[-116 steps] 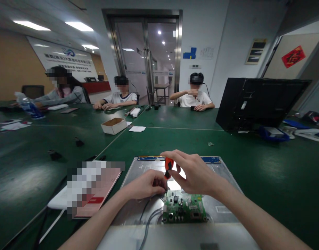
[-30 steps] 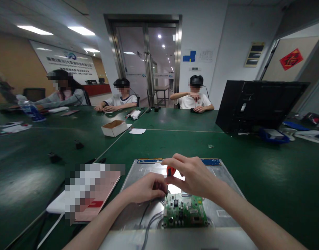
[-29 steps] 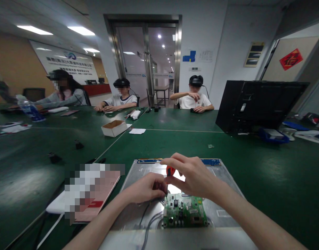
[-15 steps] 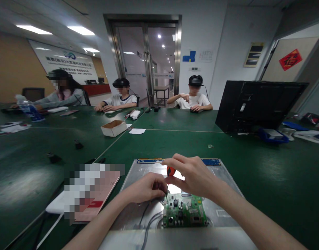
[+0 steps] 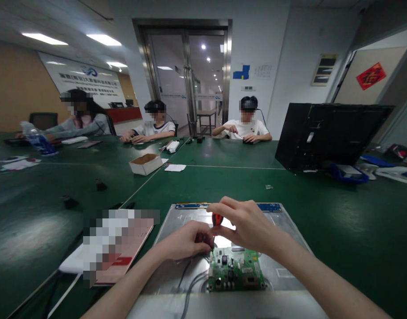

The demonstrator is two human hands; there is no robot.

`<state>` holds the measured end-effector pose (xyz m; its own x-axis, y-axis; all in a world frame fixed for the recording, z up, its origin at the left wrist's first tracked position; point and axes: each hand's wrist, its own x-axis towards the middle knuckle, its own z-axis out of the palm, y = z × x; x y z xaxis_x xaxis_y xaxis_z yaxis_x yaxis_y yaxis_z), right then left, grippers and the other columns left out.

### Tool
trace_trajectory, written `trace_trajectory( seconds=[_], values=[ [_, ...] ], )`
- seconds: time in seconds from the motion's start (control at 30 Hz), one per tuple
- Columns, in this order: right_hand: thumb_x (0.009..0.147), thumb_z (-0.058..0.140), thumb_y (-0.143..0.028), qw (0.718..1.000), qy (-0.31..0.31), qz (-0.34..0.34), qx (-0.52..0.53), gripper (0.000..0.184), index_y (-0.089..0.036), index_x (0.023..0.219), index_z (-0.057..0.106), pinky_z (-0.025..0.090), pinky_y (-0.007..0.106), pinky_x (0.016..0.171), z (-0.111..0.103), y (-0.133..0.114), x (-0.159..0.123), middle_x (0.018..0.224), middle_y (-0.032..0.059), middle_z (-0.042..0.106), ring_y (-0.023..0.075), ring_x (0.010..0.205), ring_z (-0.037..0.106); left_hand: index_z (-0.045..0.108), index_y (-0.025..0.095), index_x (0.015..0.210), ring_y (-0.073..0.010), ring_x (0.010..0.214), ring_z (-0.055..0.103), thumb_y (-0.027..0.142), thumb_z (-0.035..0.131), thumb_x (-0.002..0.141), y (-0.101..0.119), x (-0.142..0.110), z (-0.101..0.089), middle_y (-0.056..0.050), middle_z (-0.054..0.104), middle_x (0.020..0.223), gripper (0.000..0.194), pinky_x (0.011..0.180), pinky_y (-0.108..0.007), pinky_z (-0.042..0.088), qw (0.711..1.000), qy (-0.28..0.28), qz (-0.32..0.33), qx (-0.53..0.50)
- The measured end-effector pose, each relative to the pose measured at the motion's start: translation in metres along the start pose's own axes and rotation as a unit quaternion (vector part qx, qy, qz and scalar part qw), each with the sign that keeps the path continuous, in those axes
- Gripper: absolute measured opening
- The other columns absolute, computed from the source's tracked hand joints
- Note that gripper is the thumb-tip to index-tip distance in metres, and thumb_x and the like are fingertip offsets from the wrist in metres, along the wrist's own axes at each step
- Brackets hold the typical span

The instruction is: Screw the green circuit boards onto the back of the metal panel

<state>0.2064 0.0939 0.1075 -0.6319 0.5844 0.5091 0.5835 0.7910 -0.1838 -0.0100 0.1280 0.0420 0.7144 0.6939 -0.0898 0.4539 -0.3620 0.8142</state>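
A screwdriver (image 5: 217, 219) with a red and black handle stands upright over the far left corner of a green circuit board (image 5: 238, 268). My right hand (image 5: 245, 219) grips its handle between thumb and fingers from above. Close to the screwdriver's shaft at that corner, my left hand (image 5: 195, 239) has its fingers pinched together; what lies between them is hidden. The board rests on the silvery metal back of a flat panel (image 5: 283, 252). Grey cables (image 5: 192, 283) run from the board's left side, and a blue strip board (image 5: 270, 207) lines the panel's far edge.
Left of the panel lie a pink booklet (image 5: 137, 248) and a white item, partly blurred out. Farther off are an open white box (image 5: 145, 165), a paper (image 5: 175, 168) and a black monitor (image 5: 330, 135). Several people sit across the green table (image 5: 350, 221).
The screwdriver's handle has turned slightly, showing more black within the red. My hands have kept almost the same place. Across the table, a person's raised hand has come down a little.
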Motion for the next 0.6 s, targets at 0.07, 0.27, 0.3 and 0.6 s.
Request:
trace_trajectory(
  seconds=[0.07, 0.27, 0.3, 0.6],
  values=[
    [0.094, 0.056, -0.028, 1.0, -0.003, -0.007, 0.028, 0.037, -0.024, 0.131, 0.049, 0.037, 0.027, 0.058, -0.0018, -0.0017, 0.0004, 0.107, 0.0033, 0.067, 0.0141, 0.075, 0.061, 0.066, 0.016, 0.079, -0.015, 0.064, 0.053, 0.024, 0.066, 0.076, 0.001, -0.0001, -0.0001, 0.001, 0.06, 0.069, 0.008, 0.06, -0.024, 0.041, 1.0, 0.001, -0.003, 0.001],
    [0.089, 0.055, -0.015, 0.999, -0.025, 0.02, 0.029, 0.05, -0.022, 0.138, 0.043, 0.039, 0.028, 0.061, -0.0049, -0.0047, 0.0032, 0.11, 0.0048, 0.066, 0.0154, 0.077, 0.06, 0.066, 0.017, 0.079, -0.0145, 0.064, 0.053, 0.024, 0.066, 0.075, 0.0033, 0.0003, -0.0006, 0.002, 0.061, 0.07, 0.008, 0.058, -0.023, 0.04, 1.0, -0.003, -0.014, 0.005],
    [0.09, 0.056, -0.017, 0.999, -0.023, 0.025, 0.023, 0.046, -0.022, 0.135, 0.045, 0.038, 0.028, 0.059, -0.0046, -0.0041, 0.0037, 0.106, 0.0039, 0.067, 0.0149, 0.074, 0.059, 0.066, 0.017, 0.079, -0.0146, 0.064, 0.053, 0.024, 0.066, 0.075, 0.0037, 0.0002, -0.0007, 0.002, 0.061, 0.07, 0.008, 0.058, -0.023, 0.04, 1.0, -0.003, -0.015, 0.006],
    [0.094, 0.056, -0.025, 0.999, -0.029, -0.003, 0.02, 0.041, -0.025, 0.134, 0.048, 0.037, 0.027, 0.059, -0.0078, -0.0058, 0.0023, 0.116, 0.0046, 0.066, 0.0151, 0.08, 0.062, 0.067, 0.017, 0.079, -0.0163, 0.066, 0.055, 0.026, 0.067, 0.075, 0.0054, -0.0002, -0.0017, 0.001, 0.061, 0.07, 0.01, 0.059, -0.024, 0.041, 1.0, -0.002, -0.024, 0.012]
  ],
)
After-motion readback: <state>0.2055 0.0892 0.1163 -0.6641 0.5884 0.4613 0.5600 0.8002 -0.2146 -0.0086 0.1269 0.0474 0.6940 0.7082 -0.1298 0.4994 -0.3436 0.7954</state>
